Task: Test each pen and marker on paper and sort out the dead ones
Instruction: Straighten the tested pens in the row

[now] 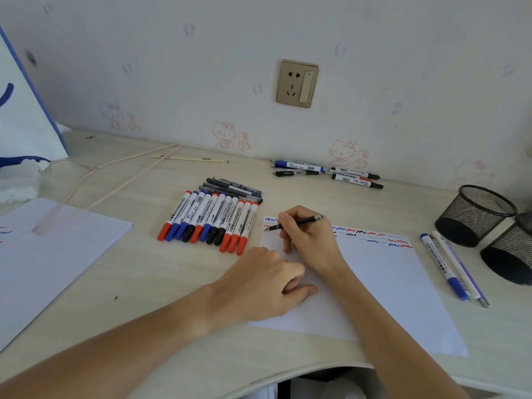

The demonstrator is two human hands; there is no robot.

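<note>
Black pen [296, 222] in right hand [309, 240], grip partly hidden, tip on paper [383, 283]

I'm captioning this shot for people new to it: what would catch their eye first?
Likely the right hand, holding a black pen with its tip at the top left corner of a white sheet edged with red, blue and black squiggles. Next, the tidy row of markers with red, blue and black caps, just left of that sheet. The left hand rests on the sheet's lower left edge.
</note>
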